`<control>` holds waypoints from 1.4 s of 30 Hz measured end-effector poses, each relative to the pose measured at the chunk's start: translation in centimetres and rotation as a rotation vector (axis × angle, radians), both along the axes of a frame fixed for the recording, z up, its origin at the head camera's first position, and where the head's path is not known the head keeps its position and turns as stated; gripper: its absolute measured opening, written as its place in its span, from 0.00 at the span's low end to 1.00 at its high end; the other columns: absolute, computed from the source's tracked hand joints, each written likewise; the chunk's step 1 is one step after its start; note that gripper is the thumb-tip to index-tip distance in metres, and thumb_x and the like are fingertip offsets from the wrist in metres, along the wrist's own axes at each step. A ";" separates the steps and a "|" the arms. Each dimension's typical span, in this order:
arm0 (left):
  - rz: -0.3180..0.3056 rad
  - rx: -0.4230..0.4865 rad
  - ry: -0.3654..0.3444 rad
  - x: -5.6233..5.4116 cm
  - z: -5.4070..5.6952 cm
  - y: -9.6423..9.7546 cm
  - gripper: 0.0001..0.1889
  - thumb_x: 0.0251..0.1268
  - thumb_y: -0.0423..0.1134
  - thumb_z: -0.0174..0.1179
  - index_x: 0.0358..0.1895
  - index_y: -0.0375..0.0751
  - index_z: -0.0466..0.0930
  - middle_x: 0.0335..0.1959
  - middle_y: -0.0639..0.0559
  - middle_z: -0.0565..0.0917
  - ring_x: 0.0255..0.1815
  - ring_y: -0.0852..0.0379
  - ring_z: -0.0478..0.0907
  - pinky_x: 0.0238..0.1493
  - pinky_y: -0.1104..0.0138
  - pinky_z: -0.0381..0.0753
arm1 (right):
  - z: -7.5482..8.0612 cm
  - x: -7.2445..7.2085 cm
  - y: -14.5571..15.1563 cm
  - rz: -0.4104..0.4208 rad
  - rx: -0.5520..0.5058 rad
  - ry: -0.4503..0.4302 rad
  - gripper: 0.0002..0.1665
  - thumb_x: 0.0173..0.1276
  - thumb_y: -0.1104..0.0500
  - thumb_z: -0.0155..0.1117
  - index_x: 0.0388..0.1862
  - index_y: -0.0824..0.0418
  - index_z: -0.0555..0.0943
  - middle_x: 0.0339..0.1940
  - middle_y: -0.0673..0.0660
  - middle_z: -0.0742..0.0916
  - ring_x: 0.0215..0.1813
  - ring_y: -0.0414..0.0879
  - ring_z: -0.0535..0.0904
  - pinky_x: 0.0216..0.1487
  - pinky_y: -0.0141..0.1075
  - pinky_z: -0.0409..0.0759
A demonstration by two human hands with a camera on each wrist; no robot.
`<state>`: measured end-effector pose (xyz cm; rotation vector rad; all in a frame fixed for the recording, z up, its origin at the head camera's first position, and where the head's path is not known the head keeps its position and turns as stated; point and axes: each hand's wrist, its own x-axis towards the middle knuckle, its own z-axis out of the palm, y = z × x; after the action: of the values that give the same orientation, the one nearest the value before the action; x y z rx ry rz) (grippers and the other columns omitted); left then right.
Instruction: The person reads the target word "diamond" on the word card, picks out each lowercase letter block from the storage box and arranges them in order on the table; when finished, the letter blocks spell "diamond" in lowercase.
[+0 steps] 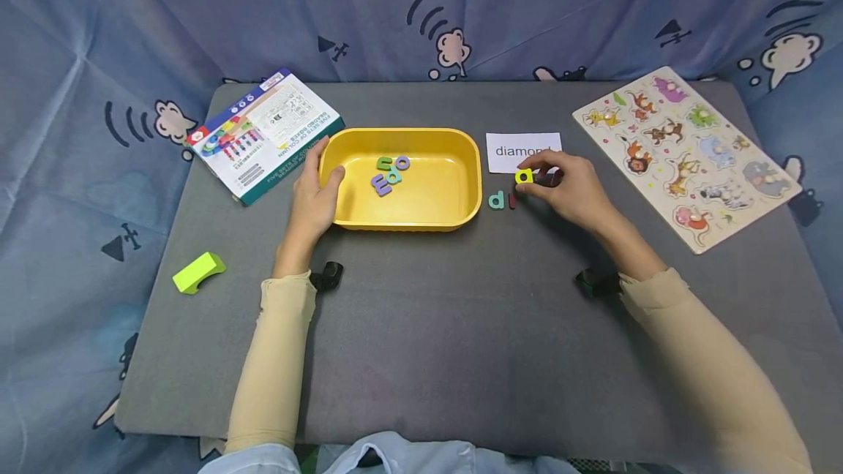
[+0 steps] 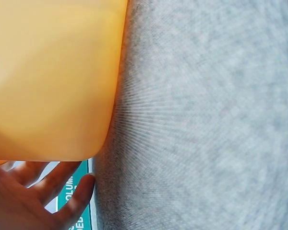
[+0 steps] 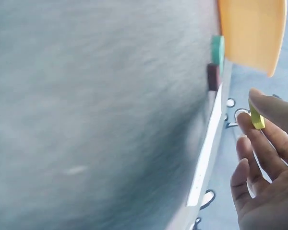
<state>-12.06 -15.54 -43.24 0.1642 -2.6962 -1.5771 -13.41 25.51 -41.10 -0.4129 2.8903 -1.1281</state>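
Note:
My right hand (image 1: pixel 571 189) pinches a yellow letter "a" (image 1: pixel 523 176) between thumb and fingers, over the lower edge of a white card (image 1: pixel 500 159) printed "diamond". The right wrist view shows the same yellow piece (image 3: pixel 257 117) edge-on, clear of the table. Just below the card lie a teal "d" (image 1: pixel 496 200) and a dark red "i" (image 1: pixel 511 201), side by side. My left hand (image 1: pixel 312 192) grips the left end of a yellow tray (image 1: pixel 408 227), thumb over the rim and fingers outside. Inside the tray are a green "n" (image 1: pixel 384 163), a purple "o" (image 1: pixel 402 162) and other letters.
A boxed toy set (image 1: pixel 263 137) lies behind my left hand, close to the tray. At the right is a wooden animal puzzle board (image 1: pixel 685 159). A lime-green arched block (image 1: pixel 199 272) sits near the left edge of the grey table (image 1: pixel 448 342). Patterned blue cloth (image 1: pixel 369 13) hangs behind.

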 end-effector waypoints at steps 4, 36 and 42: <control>0.002 0.000 0.001 0.0 0.0 0.0 0.33 0.82 0.47 0.50 0.85 0.53 0.57 0.84 0.45 0.66 0.75 0.43 0.70 0.76 0.46 0.69 | -0.6 0.5 0.8 -0.012 0.046 -0.042 0.16 0.66 0.63 0.78 0.53 0.62 0.88 0.43 0.62 0.86 0.43 0.52 0.75 0.43 0.36 0.68; 0.007 0.007 0.001 0.1 0.0 0.0 0.33 0.81 0.48 0.50 0.85 0.54 0.57 0.83 0.45 0.66 0.73 0.43 0.72 0.74 0.46 0.71 | 1.7 -1.3 -3.6 0.013 -0.027 -0.008 0.20 0.67 0.59 0.78 0.55 0.65 0.87 0.52 0.66 0.85 0.53 0.59 0.75 0.50 0.45 0.68; 0.010 0.002 0.021 0.1 0.0 0.1 0.33 0.81 0.46 0.51 0.85 0.51 0.58 0.83 0.44 0.67 0.73 0.42 0.72 0.75 0.46 0.70 | 2.7 -1.8 -7.7 0.089 -0.066 0.013 0.21 0.66 0.60 0.79 0.55 0.66 0.87 0.52 0.65 0.85 0.53 0.59 0.74 0.52 0.45 0.69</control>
<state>-11.98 -15.42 -43.22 0.1602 -2.6735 -1.5705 -15.23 17.80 -38.42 -0.5468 2.8200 -1.2138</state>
